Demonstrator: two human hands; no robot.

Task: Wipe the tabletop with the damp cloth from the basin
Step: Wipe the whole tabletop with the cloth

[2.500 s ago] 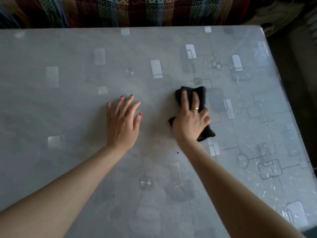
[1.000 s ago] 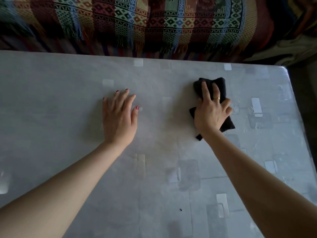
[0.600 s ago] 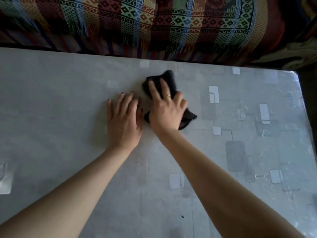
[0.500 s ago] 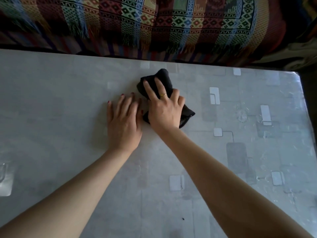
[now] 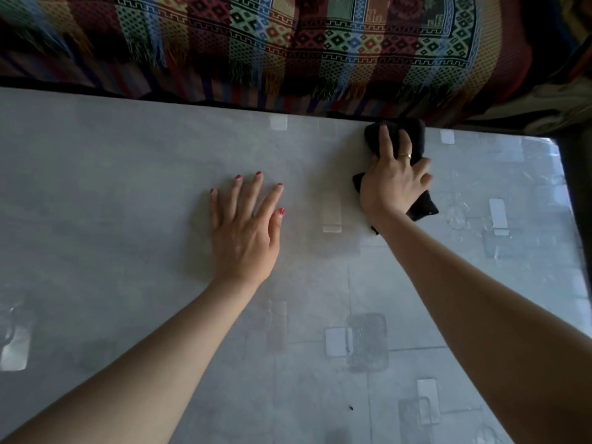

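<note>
Black crumpled cloth [image 5: 413,136] under right hand [image 5: 392,184].

Tabletop [image 5: 128,193] bare l. & near side, blanket [image 5: 288,43] bounds far edge

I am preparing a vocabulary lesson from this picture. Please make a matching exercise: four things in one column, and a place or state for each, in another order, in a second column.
Things:
1. left hand
2. right hand
3. black cloth
4. patterned blanket

Places or states:
A. beyond the far table edge
B. flat on the tabletop, fingers spread
C. at the far table edge, under a hand
D. pressing on the cloth

Pairs: 1-B, 2-D, 3-C, 4-A
</note>
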